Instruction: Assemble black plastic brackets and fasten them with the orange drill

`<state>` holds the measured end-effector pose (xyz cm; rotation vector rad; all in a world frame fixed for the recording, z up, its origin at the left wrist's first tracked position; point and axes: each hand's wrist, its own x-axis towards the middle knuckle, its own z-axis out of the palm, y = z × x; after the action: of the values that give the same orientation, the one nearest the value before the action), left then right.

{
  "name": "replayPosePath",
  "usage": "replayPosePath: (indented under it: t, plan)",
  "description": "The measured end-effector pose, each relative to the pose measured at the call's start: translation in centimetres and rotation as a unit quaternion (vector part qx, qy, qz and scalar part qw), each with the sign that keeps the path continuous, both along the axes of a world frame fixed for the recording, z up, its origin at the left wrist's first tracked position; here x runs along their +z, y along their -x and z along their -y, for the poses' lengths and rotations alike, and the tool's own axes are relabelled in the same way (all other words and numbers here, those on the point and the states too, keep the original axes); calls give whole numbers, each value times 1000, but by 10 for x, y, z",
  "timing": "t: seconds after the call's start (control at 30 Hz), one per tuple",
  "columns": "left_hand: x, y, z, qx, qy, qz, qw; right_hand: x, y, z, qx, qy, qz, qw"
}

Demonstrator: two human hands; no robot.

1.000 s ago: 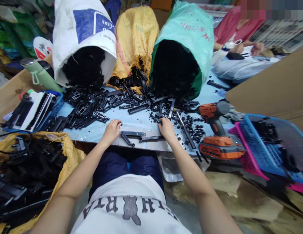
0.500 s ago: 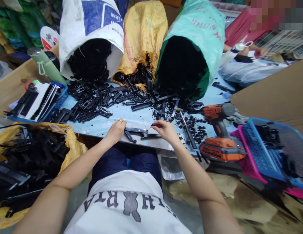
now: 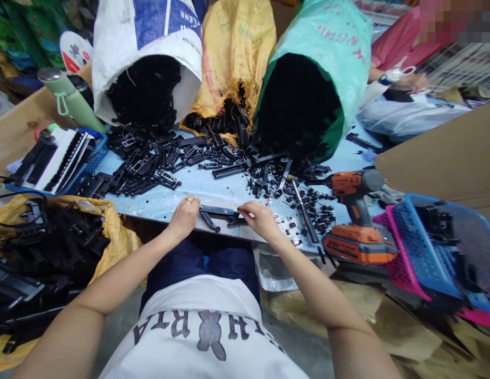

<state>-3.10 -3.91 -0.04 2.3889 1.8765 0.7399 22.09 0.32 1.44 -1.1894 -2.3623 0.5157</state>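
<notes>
My left hand [image 3: 184, 216] is closed around the left end of a long black bar [image 3: 217, 210] at the table's front edge. A shorter black arm piece [image 3: 210, 221] slants out below that bar. At the bar's right end, my right hand [image 3: 260, 218] pinches thumb and fingers together over a small black-headed pin, now mostly hidden by the fingertips. Another dark arm piece lies partly under the right hand. To the right are a hammer-like tool with a metal shaft and dark grip [image 3: 305, 213] and scattered small black parts [image 3: 321, 210].
An orange cordless drill [image 3: 353, 216] stands at right, beside blue and pink baskets [image 3: 430, 247]. Behind lie piled black parts [image 3: 150, 163] before white [image 3: 110, 52], yellow [image 3: 237, 52] and green sacks [image 3: 319, 42]. A yellow sack of black parts [image 3: 110, 226] sits lower left. Another person's arm shows upper right.
My right hand has moved left and slightly down, bringing its fingertips from just beside the bar's right end onto it. The left hand keeps its hold.
</notes>
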Motion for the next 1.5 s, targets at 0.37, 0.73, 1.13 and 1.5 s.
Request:
replayPosePath:
  t: [0.37, 0.73, 1.13, 1.5]
  plan:
    - [-13, -3, -5, -73, -10, -28, 997, -22, -5, 7, 18, -28, -36, 999]
    - [-18, -1, 2, -63, 15, -59, 996, -28, -12, 17, 15, -107, 78, 991]
    - [-19, -37, 7, -154, 8, -61, 986, -3, 37, 7, 59, -122, 256, 957]
    - [-33, -39, 13, -127, -12, -79, 989, -4, 55, 12, 8, -108, 307, 946]
